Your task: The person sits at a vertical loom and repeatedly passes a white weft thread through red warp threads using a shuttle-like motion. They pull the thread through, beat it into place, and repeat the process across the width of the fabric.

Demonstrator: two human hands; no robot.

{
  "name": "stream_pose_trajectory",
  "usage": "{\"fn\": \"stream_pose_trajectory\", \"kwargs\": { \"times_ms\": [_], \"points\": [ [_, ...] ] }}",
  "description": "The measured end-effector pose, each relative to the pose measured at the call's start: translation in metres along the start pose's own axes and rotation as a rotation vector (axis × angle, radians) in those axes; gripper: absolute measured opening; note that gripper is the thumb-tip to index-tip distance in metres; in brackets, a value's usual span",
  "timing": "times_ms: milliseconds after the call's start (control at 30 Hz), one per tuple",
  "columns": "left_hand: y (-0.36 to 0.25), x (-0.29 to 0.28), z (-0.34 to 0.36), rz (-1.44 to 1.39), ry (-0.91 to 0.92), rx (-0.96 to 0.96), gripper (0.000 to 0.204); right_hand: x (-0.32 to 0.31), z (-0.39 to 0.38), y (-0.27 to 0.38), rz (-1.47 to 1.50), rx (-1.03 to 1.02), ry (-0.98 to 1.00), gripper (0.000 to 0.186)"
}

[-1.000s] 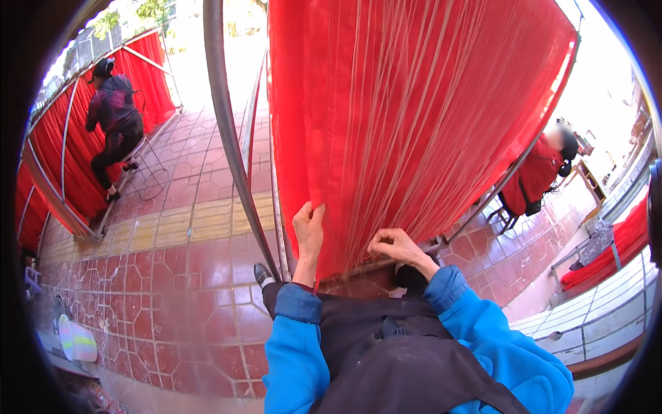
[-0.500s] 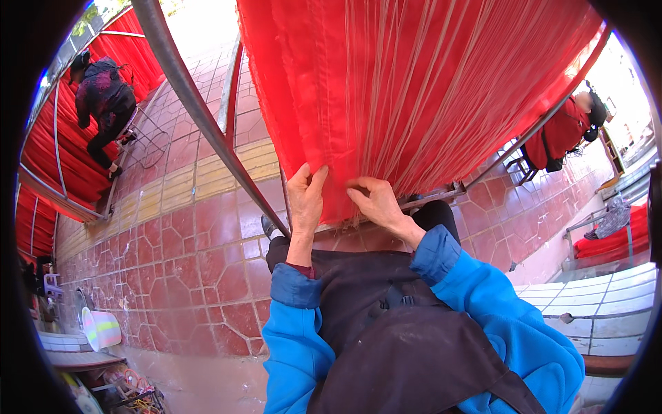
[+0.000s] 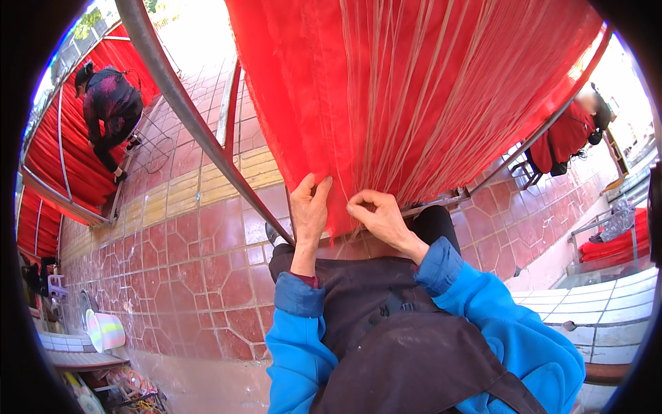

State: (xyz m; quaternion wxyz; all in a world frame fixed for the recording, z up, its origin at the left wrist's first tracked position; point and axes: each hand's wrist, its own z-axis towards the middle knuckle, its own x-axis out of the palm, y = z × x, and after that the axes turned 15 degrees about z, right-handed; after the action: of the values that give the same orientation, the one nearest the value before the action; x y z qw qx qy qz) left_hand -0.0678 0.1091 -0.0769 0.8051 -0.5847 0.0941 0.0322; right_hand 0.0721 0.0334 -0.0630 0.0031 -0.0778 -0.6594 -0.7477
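Note:
A wide sheet of red cloth (image 3: 296, 96) hangs down in front of me, its lower edge between my hands. Many loose pale threads (image 3: 427, 76) run down its face in long lines. My left hand (image 3: 310, 210) pinches the cloth near its lower left corner, thumb and forefinger closed on it. Just to the right, my right hand (image 3: 379, 217) holds thumb and forefinger tip to tip in front of the cloth. Whatever is between those tips is too fine to make out, though threads hang close by.
A dark metal frame bar (image 3: 186, 103) slants down on my left; another bar (image 3: 552, 121) borders the cloth's right side. Red paving (image 3: 186, 276) lies below. At left, a person (image 3: 110, 110) bends by more red cloth; another person (image 3: 569, 134) is at right. A striped bucket (image 3: 105, 331) stands lower left.
Both hands have come slightly down in the picture, the right one more so. The right fingertips, blurred before, now show pressed together. The person at left has shifted posture a little.

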Motion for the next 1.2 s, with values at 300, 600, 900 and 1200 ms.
{"fn": "stream_pose_trajectory", "kwargs": {
  "times_ms": [300, 600, 900, 1200],
  "points": [
    [0.0, 0.002, 0.001, 0.03, -0.017, 0.0, 0.018, -0.02, -0.048, 0.088, 0.306, -0.013, 0.405, 0.016],
    [0.004, 0.01, 0.009, 0.011, -0.066, 0.059, 0.017, -0.045, -0.086, 0.185, 0.528, -0.43, 0.845, 0.013],
    [0.012, 0.024, 0.021, 0.078, -0.134, 0.076, 0.013, -0.069, -0.154, 0.298, 0.283, -0.704, 0.972, 0.012],
    [0.023, 0.035, 0.032, 0.062, -0.203, 0.151, 0.018, -0.026, -0.189, 0.362, 0.019, -1.138, 1.294, 0.024]
  ]
}}
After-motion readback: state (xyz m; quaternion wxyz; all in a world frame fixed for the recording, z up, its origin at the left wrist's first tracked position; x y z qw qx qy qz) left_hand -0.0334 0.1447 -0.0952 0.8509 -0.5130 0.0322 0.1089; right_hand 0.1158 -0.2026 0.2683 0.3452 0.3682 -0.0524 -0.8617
